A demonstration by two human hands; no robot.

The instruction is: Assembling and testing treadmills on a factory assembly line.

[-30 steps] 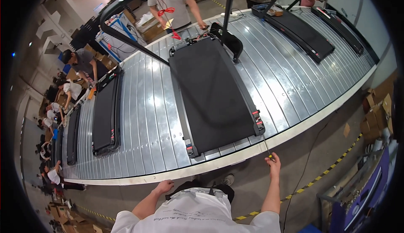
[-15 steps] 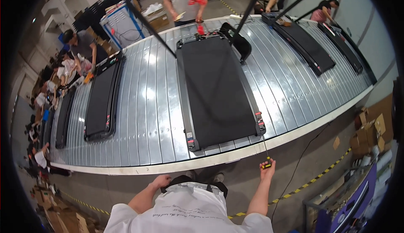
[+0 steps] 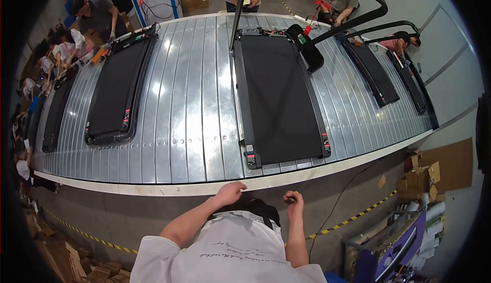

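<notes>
Head view: a small dark tool [image 3: 290,199] is gripped in the right hand [image 3: 294,201] — fingers curled tight around it — just below the slatted metal conveyor's [image 3: 189,129] edge, near a black treadmill [image 3: 279,99]; the left hand [image 3: 230,193] is held loosely closed, empty, beside that edge.

A factory assembly line: treadmills [image 3: 280,101] ride in a row on a slatted metal conveyor [image 3: 189,124], workers [image 3: 94,14] stand along its far edge, and cardboard boxes [image 3: 424,175] lie on the concrete floor [image 3: 123,216].
</notes>
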